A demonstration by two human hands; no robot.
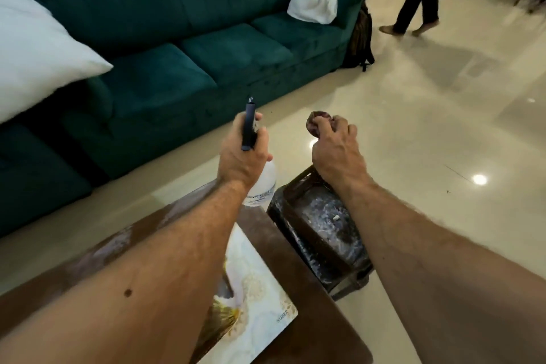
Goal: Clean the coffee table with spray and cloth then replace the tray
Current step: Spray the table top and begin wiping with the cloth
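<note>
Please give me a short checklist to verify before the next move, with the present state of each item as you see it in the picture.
1. Spray bottle held firmly: ok, the left hand grips its dark trigger head.
2. Cloth ready: ok, the right hand holds it bunched up.
3. Nozzle aimed at the coffee table: not ok, it points toward the sofa, with the bottle at the table's far edge.
4. Table surface free for wiping: not ok, the patterned tray lies on it.
5. Liquid left in the bottle: cannot tell.
6. Dark stool beside the table: ok, it stands apart from both hands.
</note>
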